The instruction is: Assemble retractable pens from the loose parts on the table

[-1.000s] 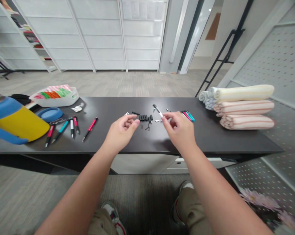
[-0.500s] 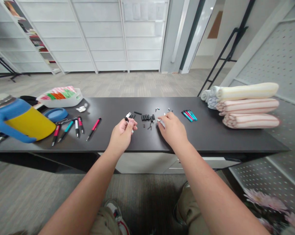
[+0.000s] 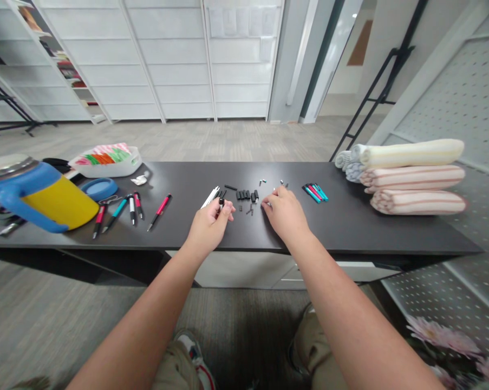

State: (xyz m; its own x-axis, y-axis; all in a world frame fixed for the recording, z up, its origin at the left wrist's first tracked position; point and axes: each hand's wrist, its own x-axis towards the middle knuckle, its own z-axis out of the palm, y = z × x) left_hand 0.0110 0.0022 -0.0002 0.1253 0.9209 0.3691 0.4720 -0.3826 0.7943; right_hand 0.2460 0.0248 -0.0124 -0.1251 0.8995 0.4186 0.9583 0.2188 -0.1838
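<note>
Light, stiff, thin and probably slick: a white pen barrel, best pinched at mid-length rather than by its black end. Clamped between thumb and fingertips of the left hand, just above the bench. Near the right hand, to its left. That one palm-down, fingers curled beside loose black pen parts; gripping or not, cannot tell.
</note>
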